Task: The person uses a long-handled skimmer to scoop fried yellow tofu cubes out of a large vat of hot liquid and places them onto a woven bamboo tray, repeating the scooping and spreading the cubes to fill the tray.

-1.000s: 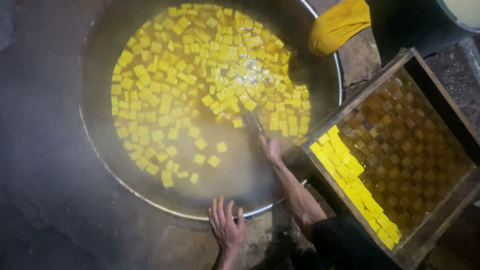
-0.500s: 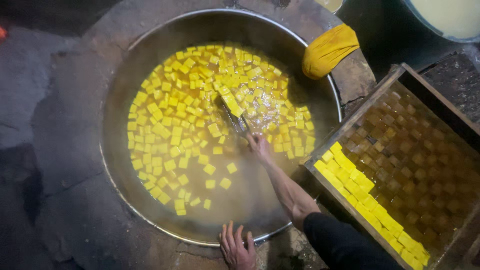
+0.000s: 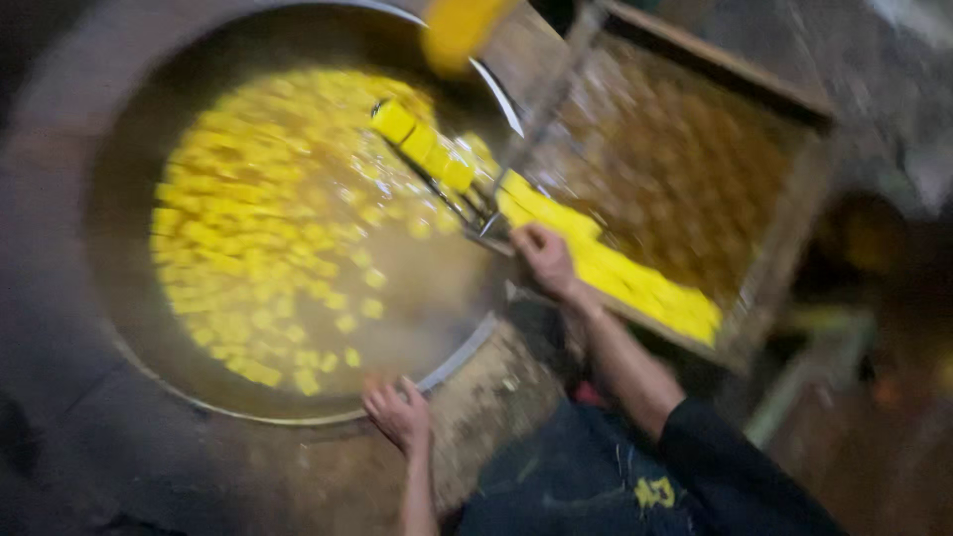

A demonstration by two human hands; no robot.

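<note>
Right hand (image 3: 544, 256) lifts a wire scoop (image 3: 452, 194) bearing 4 yellow cubes (image 3: 422, 147).

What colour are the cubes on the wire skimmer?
Bright yellow cubes on the wire skimmer, head view.

Wire skimmer (image 3: 452, 194) in my right hand (image 3: 544, 258): tilted above the liquid, carrying a row of yellow cubes (image 3: 422, 146). Left hand (image 3: 397, 412) flat on the big pan's rim (image 3: 452, 362) (view blurred).
</note>
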